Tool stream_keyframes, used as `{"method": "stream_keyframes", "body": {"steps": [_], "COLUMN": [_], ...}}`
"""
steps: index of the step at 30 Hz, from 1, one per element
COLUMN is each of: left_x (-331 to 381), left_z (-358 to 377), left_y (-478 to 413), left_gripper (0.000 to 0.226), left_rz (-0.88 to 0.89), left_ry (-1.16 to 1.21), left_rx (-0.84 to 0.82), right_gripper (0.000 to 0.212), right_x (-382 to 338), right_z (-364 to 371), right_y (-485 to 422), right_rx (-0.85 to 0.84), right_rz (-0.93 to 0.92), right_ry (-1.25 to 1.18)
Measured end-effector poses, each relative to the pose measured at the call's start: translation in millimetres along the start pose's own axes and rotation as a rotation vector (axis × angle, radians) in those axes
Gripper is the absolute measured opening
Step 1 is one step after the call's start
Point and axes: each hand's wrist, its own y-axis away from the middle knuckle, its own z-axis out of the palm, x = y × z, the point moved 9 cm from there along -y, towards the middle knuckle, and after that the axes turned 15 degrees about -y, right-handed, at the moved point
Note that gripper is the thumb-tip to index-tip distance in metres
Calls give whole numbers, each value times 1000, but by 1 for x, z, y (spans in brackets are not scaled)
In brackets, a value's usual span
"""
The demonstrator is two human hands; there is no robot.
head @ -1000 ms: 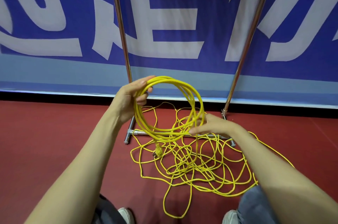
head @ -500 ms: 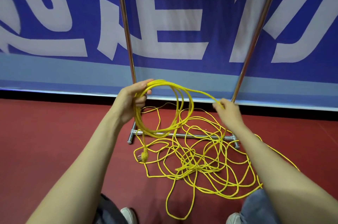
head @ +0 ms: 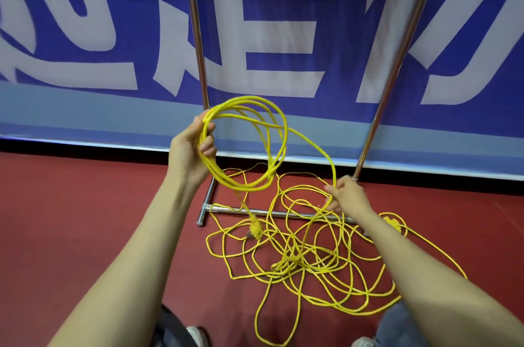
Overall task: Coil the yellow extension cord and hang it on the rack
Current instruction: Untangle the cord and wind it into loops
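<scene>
Item: yellow extension cord [head: 247, 98], partly coiled. A few loops of like size are gathered into a ring held upright in the left hand [head: 188, 148], whose fingers curl round the bundle with the thumb along its top. The plug [head: 255, 229] hangs from the ring's bottom, below that hand and just above the floor. One strand leaves the top of the ring and arcs down to the right hand [head: 347, 195], which pinches it between thumb and fingertips, lower than the left hand and well apart from it. Remainder: a loose heap [head: 289, 260] lying below and between the two hands, many strands crossing, with a tight bunch at its middle. A thicker yellow piece [head: 392, 222] sits just past the right forearm, possibly the socket end. Rack [head: 195, 34]: two metal uprights, one beyond each hand, joined by a floor bar under the heap; the hanging rail is out of view. Beyond it, a blue and white banner [head: 283, 34]; underfoot, a red floor [head: 85, 219]. Step judged: coiling, early to middle, most of the length ungathered, hanging not begun. Next move calls for carrying the pinched strand up to the left hand as another matching loop, while watching that the middle bunch does not snag.
</scene>
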Motion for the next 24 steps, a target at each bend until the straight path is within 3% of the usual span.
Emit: {"method": "stream_keyframes", "body": {"steps": [4,6,9,12,17,24], "left_x": [-19,-25,-27,-34,-45,-55], "left_z": [3,4,3,0,0,6], "left_y": [2,3,0,-1,3,5], "left_gripper": [21,20,18,18,16,15], "left_rz": [-29,-19,5,6,25,-6], "left_ry": [-369,-400,-286,-146,-175,-175], "left_rx": [67,108,131,165,253,251], "right_gripper": [17,21,24,25,56,45], "right_x": [-51,-62,-61,-57,-67,-111], "right_z": [-26,-26,8,60,120,137], "right_y": [6,10,22,44,92,135], "right_rx": [211,216,5,-288,-666,-777], "right_rz": [-208,-247,-188,-268,-443,-746], "right_ry": [-149,71,614,945,1028,847]}}
